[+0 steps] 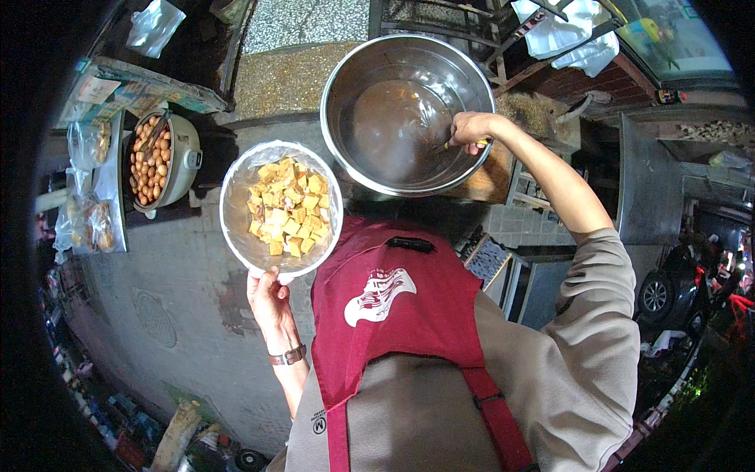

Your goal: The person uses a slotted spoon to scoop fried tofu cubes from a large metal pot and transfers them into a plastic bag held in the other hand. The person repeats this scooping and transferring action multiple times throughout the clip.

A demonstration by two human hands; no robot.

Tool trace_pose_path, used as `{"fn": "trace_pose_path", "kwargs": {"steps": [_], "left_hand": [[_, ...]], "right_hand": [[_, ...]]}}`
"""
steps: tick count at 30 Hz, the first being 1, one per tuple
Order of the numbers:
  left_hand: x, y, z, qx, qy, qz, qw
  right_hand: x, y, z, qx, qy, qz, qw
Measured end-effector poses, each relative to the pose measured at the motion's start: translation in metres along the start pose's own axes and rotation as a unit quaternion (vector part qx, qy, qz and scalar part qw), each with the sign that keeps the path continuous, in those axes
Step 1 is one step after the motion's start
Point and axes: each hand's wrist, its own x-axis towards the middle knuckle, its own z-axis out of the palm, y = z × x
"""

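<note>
Pinched by its near rim in my left hand [272, 298] is a white bowl [229, 230] lined with a clear plastic bag. Yellowish-brown cubes of what looks like tofu [292, 206] fill its middle. Ahead stands a large round stainless steel pot [348, 135] with dark brown broth [395, 127] inside, its surface shiny and partly hazed. My right hand [470, 131] reaches over the pot's right side, fingers closed around a yellow handle [485, 142]. The far part of that utensil is dark and hard to make out against the broth, so its kind is unclear.
At left, a pale cooker [187, 138] holds many brown eggs, with tongs [156, 133] across them. Bagged food [97, 218] lies on a metal tray beyond. Clear plastic bags [566, 35] hang at upper right from a metal frame. A steel counter [649, 183] stands right; a parked car [660, 295] is behind it.
</note>
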Motion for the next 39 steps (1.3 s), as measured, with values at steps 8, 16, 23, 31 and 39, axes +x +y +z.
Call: {"fn": "trace_pose_path", "kwargs": {"steps": [8,16,23,31,39], "left_hand": [[0.002,-0.001,-0.005,0.005,0.003,-0.008,1.000],[0.002,-0.002,-0.006,0.006,0.007,-0.013,1.000],[0.005,-0.002,-0.012,0.010,0.003,-0.011,1.000],[0.004,0.000,-0.010,0.015,0.012,-0.011,1.000],[0.005,-0.002,-0.012,0.004,0.002,-0.010,1.000]], "right_hand": [[0.029,0.006,0.028,-0.160,-0.052,-0.148,0.975],[0.044,0.000,0.061,0.156,-0.005,-0.087,0.984],[0.061,-0.001,0.088,0.295,0.033,-0.077,0.952],[0.077,-0.016,0.097,0.375,0.050,-0.067,0.923],[0.092,-0.022,0.101,0.474,0.088,-0.081,0.873]]}}
